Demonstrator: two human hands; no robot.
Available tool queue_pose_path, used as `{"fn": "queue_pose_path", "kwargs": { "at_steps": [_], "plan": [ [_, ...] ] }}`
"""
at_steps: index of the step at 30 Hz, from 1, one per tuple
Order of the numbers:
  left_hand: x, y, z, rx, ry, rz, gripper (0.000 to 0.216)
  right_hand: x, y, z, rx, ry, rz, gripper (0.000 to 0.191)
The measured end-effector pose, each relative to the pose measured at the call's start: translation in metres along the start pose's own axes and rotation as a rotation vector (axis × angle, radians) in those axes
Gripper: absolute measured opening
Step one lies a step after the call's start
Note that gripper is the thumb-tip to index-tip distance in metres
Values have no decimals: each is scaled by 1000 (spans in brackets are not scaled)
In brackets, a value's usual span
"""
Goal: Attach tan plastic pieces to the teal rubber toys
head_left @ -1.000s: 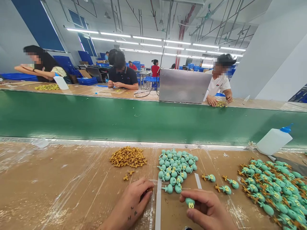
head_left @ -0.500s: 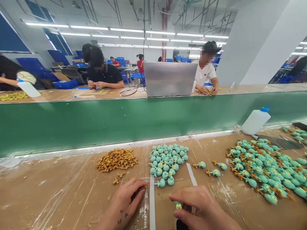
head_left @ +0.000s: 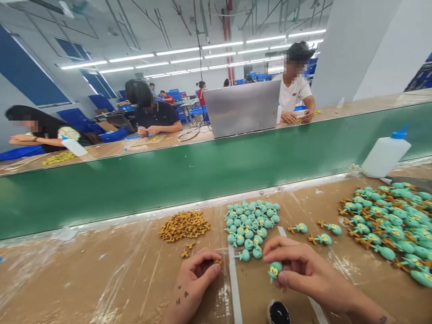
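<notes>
My left hand (head_left: 195, 281) rests on the taped cardboard bench, fingers pinched on a small orange-brown toy body (head_left: 218, 261). My right hand (head_left: 300, 270) pinches a teal toy head (head_left: 274, 270) with yellow eyes, held just above the bench. Ahead of my hands lie a pile of orange-brown bodies (head_left: 184, 226) and a pile of teal heads (head_left: 251, 222). To the right sprawls a large heap of joined teal-and-orange figures (head_left: 388, 225), with three single figures (head_left: 320, 234) beside it.
A small black round pot (head_left: 278, 312) sits near the bench's front edge. A white squeeze bottle with a blue cap (head_left: 386, 155) stands at right by the green conveyor belt (head_left: 168, 180). Across the belt, three people work beside a metal box (head_left: 243, 108).
The view swung and tilted. My right hand lifted the teal head so it faces me; my left hand's fingers curled up, showing the orange piece. A black pot came into view.
</notes>
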State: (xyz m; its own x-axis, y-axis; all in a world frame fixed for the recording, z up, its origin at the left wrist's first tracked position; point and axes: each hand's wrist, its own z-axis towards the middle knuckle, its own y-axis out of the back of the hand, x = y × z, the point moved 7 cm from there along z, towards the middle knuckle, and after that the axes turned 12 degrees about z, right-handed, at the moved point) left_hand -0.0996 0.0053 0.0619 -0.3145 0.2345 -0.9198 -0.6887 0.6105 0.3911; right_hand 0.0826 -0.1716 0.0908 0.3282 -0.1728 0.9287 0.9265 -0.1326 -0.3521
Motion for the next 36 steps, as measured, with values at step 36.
{"fn": "queue_pose_path", "kwargs": {
  "at_steps": [36],
  "plan": [
    [19, -69, -38, 354, 215, -549, 37, 8, -6, -7, 42, 154, -185, 16]
  ]
}}
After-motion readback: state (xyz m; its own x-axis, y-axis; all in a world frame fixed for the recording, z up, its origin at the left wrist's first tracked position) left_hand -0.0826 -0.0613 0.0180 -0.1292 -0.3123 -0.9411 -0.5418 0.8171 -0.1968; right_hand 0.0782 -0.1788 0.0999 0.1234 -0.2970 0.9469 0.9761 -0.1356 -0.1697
